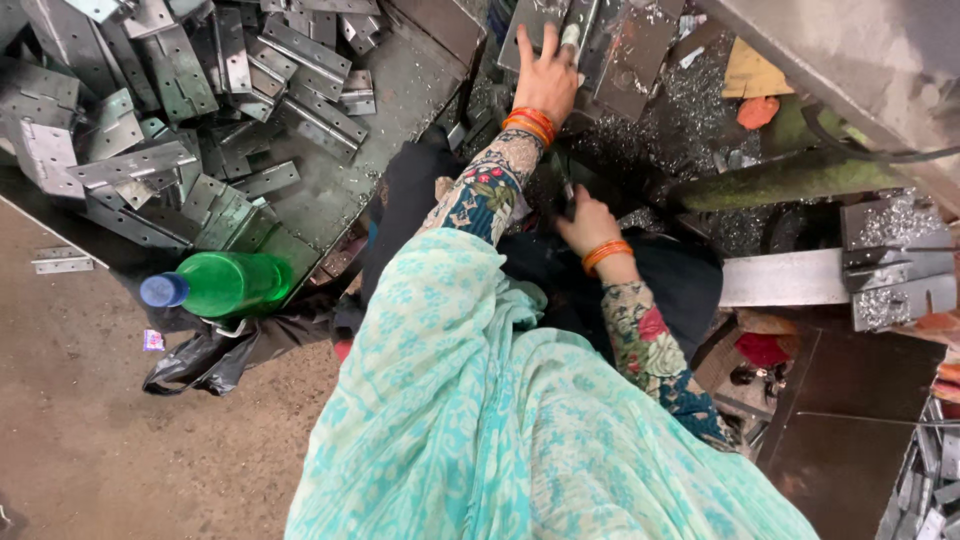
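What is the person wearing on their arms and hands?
Both arms have dark sleeves printed with red and cream flowers. The left hand and right hand are bare, each with orange bangles at the wrist. A pale turquoise flowered scarf drapes below.

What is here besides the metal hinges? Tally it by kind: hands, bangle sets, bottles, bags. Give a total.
Hands: 2 (left hand, right hand)
Orange bangle sets: 2 (left wrist, right wrist)
Green bottle: 1
Black plastic bag: 1
Total: 6
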